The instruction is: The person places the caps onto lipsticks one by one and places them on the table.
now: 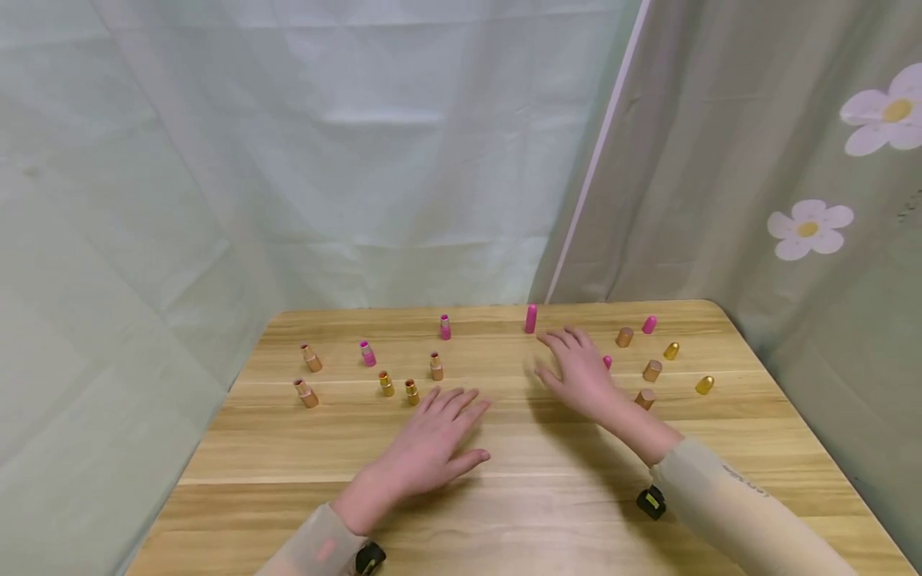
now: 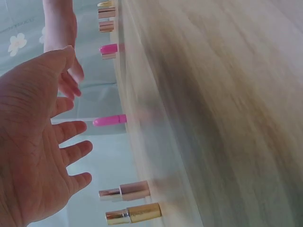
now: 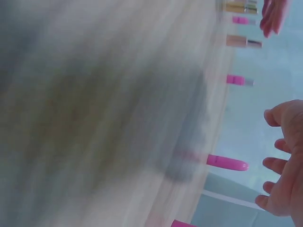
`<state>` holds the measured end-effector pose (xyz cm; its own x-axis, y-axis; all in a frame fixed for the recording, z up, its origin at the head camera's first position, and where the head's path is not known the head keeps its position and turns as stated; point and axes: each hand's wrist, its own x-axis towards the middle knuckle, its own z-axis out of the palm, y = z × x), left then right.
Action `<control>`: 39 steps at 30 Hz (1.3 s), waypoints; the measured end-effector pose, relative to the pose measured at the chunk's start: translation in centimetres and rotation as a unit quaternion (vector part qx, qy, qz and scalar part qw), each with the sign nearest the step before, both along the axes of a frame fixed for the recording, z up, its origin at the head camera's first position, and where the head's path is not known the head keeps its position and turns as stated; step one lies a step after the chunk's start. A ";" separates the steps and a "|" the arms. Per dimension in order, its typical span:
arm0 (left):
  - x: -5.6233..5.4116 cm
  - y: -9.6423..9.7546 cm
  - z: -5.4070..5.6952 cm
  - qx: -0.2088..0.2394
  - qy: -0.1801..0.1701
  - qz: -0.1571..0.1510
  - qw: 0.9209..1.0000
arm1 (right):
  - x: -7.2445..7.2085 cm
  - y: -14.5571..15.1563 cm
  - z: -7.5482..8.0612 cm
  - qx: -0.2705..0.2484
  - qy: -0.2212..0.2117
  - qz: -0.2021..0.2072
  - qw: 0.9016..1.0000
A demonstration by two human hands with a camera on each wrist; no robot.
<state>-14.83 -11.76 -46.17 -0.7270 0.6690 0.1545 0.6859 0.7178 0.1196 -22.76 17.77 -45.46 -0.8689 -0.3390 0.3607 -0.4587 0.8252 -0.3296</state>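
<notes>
My left hand [image 1: 425, 444] hovers palm down over the near middle of the table, fingers spread and holding nothing. Just past its fingertips stand two gold lipstick tubes [image 1: 411, 391] and a rose-gold lipstick tube [image 1: 436, 366], all uncapped. My right hand [image 1: 582, 372] is above the table on the right, its fingers loosely extended, also holding nothing. Close to those fingertips, toward the back edge, a capped pink lipstick [image 1: 531, 318] stands upright. A pink cap [image 1: 607, 362] is partly hidden behind the right hand, and a rose-gold cap [image 1: 645, 399] stands beside the wrist.
More uncapped tubes stand at the left: two rose-gold tubes [image 1: 306, 394] and pink tubes [image 1: 368, 354]. Loose caps stand at the right, among them a gold cap [image 1: 705, 385] and a pink cap [image 1: 649, 325]. A pale curtain [image 1: 403, 160] hangs behind the wooden table [image 1: 533, 512].
</notes>
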 end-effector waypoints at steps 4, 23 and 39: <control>0.0 -0.2 0.1 0.005 0.006 -0.001 1.000 | 2.0 0.9 -0.2 0.029 0.039 0.021 0.999; 0.7 -0.3 -0.2 0.010 0.014 -0.023 1.000 | 9.9 7.2 -1.9 -0.061 0.052 -0.022 0.997; -0.3 7.0 0.6 -0.022 0.006 -0.108 0.994 | 8.4 13.9 -2.1 -0.116 -0.072 -0.160 0.978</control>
